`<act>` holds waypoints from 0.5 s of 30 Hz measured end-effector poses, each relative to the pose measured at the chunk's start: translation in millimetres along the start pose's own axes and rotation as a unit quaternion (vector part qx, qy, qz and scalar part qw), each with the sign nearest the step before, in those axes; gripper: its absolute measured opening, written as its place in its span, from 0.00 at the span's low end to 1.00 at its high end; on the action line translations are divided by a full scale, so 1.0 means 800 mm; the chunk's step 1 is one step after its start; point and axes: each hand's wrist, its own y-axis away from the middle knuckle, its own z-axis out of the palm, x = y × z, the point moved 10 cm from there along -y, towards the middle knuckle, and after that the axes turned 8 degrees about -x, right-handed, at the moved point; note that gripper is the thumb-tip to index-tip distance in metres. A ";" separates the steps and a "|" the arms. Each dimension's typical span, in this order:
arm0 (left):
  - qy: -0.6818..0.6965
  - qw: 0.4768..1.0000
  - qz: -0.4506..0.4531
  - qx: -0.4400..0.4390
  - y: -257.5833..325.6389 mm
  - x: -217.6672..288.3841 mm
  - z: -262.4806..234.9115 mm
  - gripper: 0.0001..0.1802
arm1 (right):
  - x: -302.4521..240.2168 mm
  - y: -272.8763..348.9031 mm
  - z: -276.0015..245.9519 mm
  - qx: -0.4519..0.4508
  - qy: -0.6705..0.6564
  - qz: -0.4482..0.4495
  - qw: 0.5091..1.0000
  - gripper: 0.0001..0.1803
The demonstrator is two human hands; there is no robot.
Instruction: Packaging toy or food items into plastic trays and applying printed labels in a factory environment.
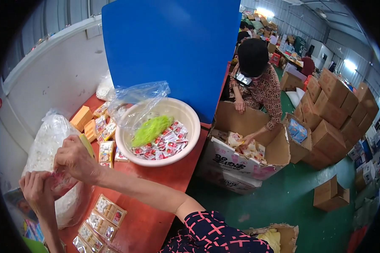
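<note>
My left hand (37,190) and my right hand (74,158) are close together at the left, over a large clear plastic bag (50,139) of white bits. Between them is a small see-through pinkish packet (62,183); the fingers of both hands are closed at its edges. A yellow edge (87,145) shows just behind my right hand; I cannot tell whether it is held. Several small packs with white pieces and orange trays (107,213) lie in rows on the red table (143,202) below my right forearm. More packs (106,151) lie loose beside a basin.
A cream basin (194,126) holds small printed sachets, lime-green netting (152,130) and a clear bag. Behind it stands a blue panel (169,50). To the right, a co-worker (257,84) reaches into a cardboard carton (249,162) of packs. Stacked cartons (329,126) stand farther right.
</note>
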 end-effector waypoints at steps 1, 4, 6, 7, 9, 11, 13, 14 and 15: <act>-0.011 1.000 -0.015 0.000 0.002 0.004 -0.002 0.03 | -0.002 0.000 -0.004 0.012 -0.004 -0.006 1.000 0.04; -0.009 0.998 -0.062 -0.005 0.015 -0.006 0.002 0.02 | -0.012 -0.002 -0.005 0.016 0.015 -0.008 1.000 0.01; -0.015 0.996 -0.082 -0.007 0.013 -0.017 0.006 0.03 | -0.025 0.002 -0.007 -0.008 0.088 -0.038 0.995 0.07; -0.009 0.997 -0.078 -0.008 0.010 -0.014 0.011 0.03 | -0.026 0.003 -0.011 -0.007 0.094 -0.034 0.995 0.07; 0.019 0.990 -0.142 0.006 0.003 -0.027 0.019 0.03 | -0.040 0.011 -0.015 0.036 0.213 -0.075 0.974 0.14; 0.046 0.988 -0.149 -0.023 0.008 -0.058 0.044 0.04 | -0.029 0.021 -0.008 -0.004 0.234 -0.072 0.970 0.18; 0.358 0.900 -0.244 -0.046 0.023 -0.105 0.096 0.05 | -0.041 0.030 -0.009 -0.018 0.290 -0.125 0.949 0.18; 0.446 0.860 -0.242 -0.060 0.021 -0.108 0.113 0.06 | -0.041 0.034 -0.008 -0.023 0.307 -0.140 0.941 0.18; 0.451 0.856 -0.242 -0.067 0.020 -0.109 0.119 0.06 | -0.035 0.035 -0.011 -0.026 0.311 -0.133 0.941 0.18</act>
